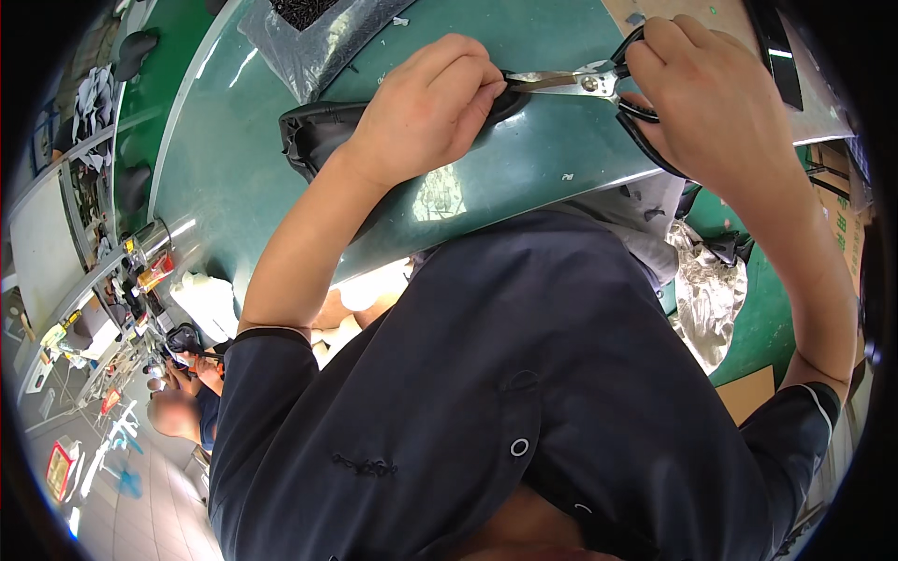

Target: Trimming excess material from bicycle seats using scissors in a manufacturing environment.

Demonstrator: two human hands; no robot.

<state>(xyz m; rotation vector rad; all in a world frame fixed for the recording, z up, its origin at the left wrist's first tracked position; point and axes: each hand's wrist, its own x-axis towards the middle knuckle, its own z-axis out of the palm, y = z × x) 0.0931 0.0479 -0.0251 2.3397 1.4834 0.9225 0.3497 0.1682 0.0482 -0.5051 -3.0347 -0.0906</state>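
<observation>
Dark shirt (524, 393), buttoned, fills the lower frame; the wearer's 2 bare forearms rise from it toward a green table (524, 178).

Item 1: left hand (426, 112), fingers curled and pressed down on a piece of black leather-like material (313, 136), pinching its edge where the blades meet it. The piece lies on the table just ahead of the shirt, touching the hand.

Item 2: right hand (711, 103), closed through the black handles of a pair of scissors (580, 84). Steel blades point toward the left hand, nearly shut; the tips are hidden behind its fingers.

Item 3: clear plastic bag (318, 37) of small dark parts, farther back on the table, apart from both hands.

Item 4: crumpled silvery plastic sheet (706, 299), below the table edge at right.

Item 5: another person (182, 397) at a cluttered bench, far lower left.

Risk, as a judgement: blade tips sit very close to the left fingers, so a quick closing cut could nick them; a loosened pinch would let the material slide and the cut wander.
</observation>
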